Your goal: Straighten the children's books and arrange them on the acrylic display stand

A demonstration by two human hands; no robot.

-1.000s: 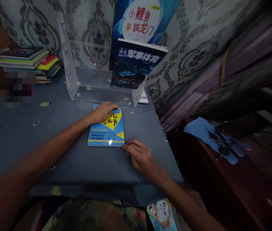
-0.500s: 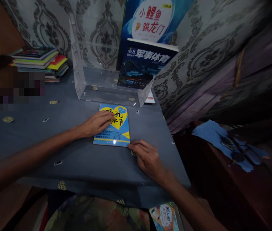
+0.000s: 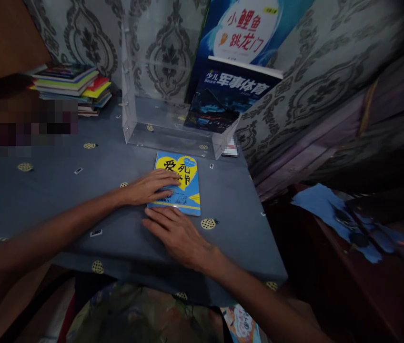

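Note:
A blue book with a yellow heart (image 3: 180,174) lies flat on the grey-blue tablecloth (image 3: 62,190). My left hand (image 3: 152,186) rests on its lower left part, fingers stretched flat across the cover. My right hand (image 3: 175,234) lies flat on the cloth just below the book's near edge, fingers spread and touching that edge. Neither hand holds anything.
A clear acrylic stand (image 3: 159,128) sits behind the book, with a dark blue book (image 3: 228,95) leaning in it and a larger blue book (image 3: 248,28) against the patterned wall. A stack of books (image 3: 71,88) lies at the back left. The table edge drops at the right.
My left hand slid down from the book's top to its lower left. My right hand moved left from the book's lower right corner to below its near edge. The view shifted.

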